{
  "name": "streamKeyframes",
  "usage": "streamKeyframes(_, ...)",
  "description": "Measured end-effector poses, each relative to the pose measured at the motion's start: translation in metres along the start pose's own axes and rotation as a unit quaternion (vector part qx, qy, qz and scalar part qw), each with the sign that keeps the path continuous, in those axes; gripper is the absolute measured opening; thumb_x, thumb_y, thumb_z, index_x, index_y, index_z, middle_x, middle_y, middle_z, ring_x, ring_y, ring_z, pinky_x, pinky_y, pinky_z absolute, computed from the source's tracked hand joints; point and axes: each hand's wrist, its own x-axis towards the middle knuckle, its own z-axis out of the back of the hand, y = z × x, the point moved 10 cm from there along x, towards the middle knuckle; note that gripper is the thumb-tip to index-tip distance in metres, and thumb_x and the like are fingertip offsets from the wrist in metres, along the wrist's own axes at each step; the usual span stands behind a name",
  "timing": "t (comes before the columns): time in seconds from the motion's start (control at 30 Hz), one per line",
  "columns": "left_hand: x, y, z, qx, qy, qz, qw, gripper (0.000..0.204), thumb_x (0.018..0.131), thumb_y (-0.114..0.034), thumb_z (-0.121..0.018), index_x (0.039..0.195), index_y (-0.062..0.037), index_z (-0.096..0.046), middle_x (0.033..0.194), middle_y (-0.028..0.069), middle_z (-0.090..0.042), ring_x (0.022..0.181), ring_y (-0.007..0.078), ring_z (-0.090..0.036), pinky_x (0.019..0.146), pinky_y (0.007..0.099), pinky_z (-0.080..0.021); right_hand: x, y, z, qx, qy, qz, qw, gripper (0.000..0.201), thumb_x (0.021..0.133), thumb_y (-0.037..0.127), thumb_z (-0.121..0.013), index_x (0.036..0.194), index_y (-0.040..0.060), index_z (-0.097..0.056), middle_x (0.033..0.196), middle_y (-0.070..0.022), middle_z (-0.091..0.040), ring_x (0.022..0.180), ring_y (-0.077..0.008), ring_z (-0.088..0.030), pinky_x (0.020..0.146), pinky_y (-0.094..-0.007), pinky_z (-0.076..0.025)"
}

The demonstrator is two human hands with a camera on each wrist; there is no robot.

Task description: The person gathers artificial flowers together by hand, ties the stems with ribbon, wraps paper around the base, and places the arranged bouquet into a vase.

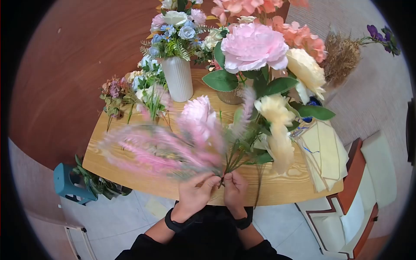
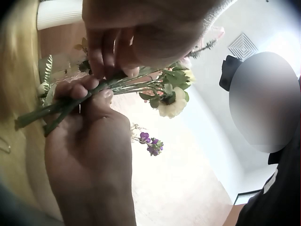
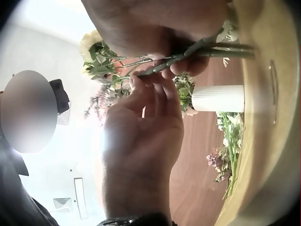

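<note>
Both hands meet over the table's front edge around a bunch of artificial flower stems (image 1: pixel 232 162). My left hand (image 1: pixel 197 193) pinches the stems between thumb and fingers. Right beside it, my right hand (image 1: pixel 236 190) has its fingers and thumb curled round the same green stems (image 3: pixel 188 52); their cut ends point down towards the table. Pink feathery plumes (image 1: pixel 151 151), blurred by motion, fan out to the left above the hands. Cream flowers (image 1: pixel 277 112) spread to the right. A pale pink peony (image 1: pixel 199 112) shows behind the plumes.
A white ribbed vase (image 1: pixel 177 80) with blue and white flowers stands at the back. Loose flower sprigs (image 1: pixel 115 97) lie at left. A large pink peony (image 1: pixel 253 45) rises behind. Pale yellow wrapping sheets (image 1: pixel 323 151) lie at right; a teal stool (image 1: pixel 73 184) is on the floor.
</note>
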Motion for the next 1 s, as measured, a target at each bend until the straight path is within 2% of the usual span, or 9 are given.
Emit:
streamKeyframes(0.1,0.001,-0.008,0.02,0.023,-0.084,0.004,0.996,0.006,0.074,-0.001,-0.066,0.074,0.0023,-0.061,0.065,0.0069,-0.055,0.056,0.0166,-0.051,0.054,0.027,-0.041,0.002,0.01,-0.004,0.059,-0.014,0.024,0.998,0.021,0.093,0.015,-0.049,0.081,-0.0012,-0.055,0.083,-0.0064,-0.059,0.076,-0.01,-0.053,0.073,-0.0232,-0.044)
streamKeyframes(0.2,-0.016,0.02,0.003,0.205,0.042,-0.051,0.977,0.011,0.078,-0.004,-0.066,0.087,0.0005,-0.064,0.08,0.0085,-0.063,0.068,0.0142,-0.058,0.063,0.0258,-0.047,0.002,0.006,0.001,-0.035,-0.015,0.05,0.998,0.021,0.094,0.012,-0.046,0.081,-0.0019,-0.056,0.073,-0.0012,-0.056,0.067,-0.0094,-0.05,0.064,-0.0225,-0.041)
streamKeyframes(0.3,-0.016,0.021,0.001,0.138,0.058,-0.035,0.988,0.011,0.078,-0.005,-0.066,0.088,-0.0008,-0.064,0.08,0.0078,-0.063,0.071,0.0147,-0.06,0.065,0.0259,-0.047,0.0,-0.014,0.009,-0.052,-0.046,0.005,0.998,0.016,0.089,0.004,-0.047,0.08,-0.0043,-0.057,0.068,-0.0018,-0.056,0.064,-0.0098,-0.05,0.061,-0.0238,-0.042)
streamKeyframes(0.4,-0.011,0.019,-0.005,0.033,0.082,-0.015,0.996,0.011,0.079,-0.007,-0.064,0.09,-0.0028,-0.064,0.081,0.0067,-0.064,0.075,0.0154,-0.061,0.068,0.0259,-0.048,-0.001,0.027,-0.004,0.086,-0.068,0.059,0.992,0.019,0.091,0.007,-0.046,0.08,-0.0033,-0.058,0.067,-0.0007,-0.055,0.062,-0.0084,-0.047,0.057,-0.0227,-0.039)
streamKeyframes(0.47,-0.006,-0.007,-0.013,0.099,0.13,-0.047,0.986,0.011,0.081,-0.006,-0.06,0.091,-0.0063,-0.065,0.083,0.0036,-0.065,0.077,0.0148,-0.062,0.069,0.0256,-0.048,-0.002,0.044,-0.011,-0.081,-0.028,0.108,0.991,0.023,0.094,0.013,-0.046,0.082,-0.0026,-0.058,0.067,-0.0003,-0.054,0.061,-0.0069,-0.046,0.057,-0.0207,-0.038)
streamKeyframes(0.57,-0.005,-0.031,-0.007,0.115,0.053,-0.095,0.987,0.012,0.077,0.001,-0.057,0.083,-0.0004,-0.067,0.076,0.0091,-0.064,0.067,0.0176,-0.06,0.06,0.0296,-0.046,-0.002,0.045,-0.012,-0.121,0.006,0.111,0.986,0.027,0.095,0.019,-0.046,0.083,-0.0021,-0.057,0.068,-0.0002,-0.053,0.061,-0.0056,-0.047,0.057,-0.0195,-0.038)
streamKeyframes(0.67,-0.002,-0.022,-0.011,0.104,0.078,-0.15,0.98,0.015,0.073,0.003,-0.059,0.084,-0.0002,-0.068,0.075,0.0097,-0.064,0.061,0.0173,-0.059,0.058,0.0279,-0.046,-0.004,0.029,-0.007,-0.097,-0.018,0.111,0.989,0.028,0.095,0.021,-0.046,0.083,-0.0015,-0.056,0.069,-0.0002,-0.053,0.061,-0.006,-0.046,0.057,-0.0199,-0.037)
streamKeyframes(0.9,0.001,-0.004,-0.002,-0.046,-0.013,-0.06,0.997,0.019,0.067,0.005,-0.059,0.082,-0.0014,-0.068,0.066,0.0091,-0.061,0.056,0.0191,-0.058,0.051,0.0284,-0.045,-0.001,0.0,-0.004,0.011,0.012,0.026,1.0,0.031,0.096,0.023,-0.044,0.08,-0.0001,-0.055,0.07,-0.0012,-0.053,0.062,-0.007,-0.046,0.058,-0.0199,-0.037)
streamKeyframes(1.0,-0.001,-0.019,0.003,0.016,-0.017,-0.143,0.99,0.018,0.067,0.006,-0.057,0.08,-0.0016,-0.068,0.065,0.0088,-0.061,0.055,0.0182,-0.058,0.05,0.0284,-0.045,-0.001,-0.005,-0.002,0.042,0.009,0.014,0.999,0.03,0.096,0.021,-0.044,0.079,0.0,-0.055,0.07,-0.0015,-0.053,0.063,-0.0072,-0.047,0.059,-0.0206,-0.037)
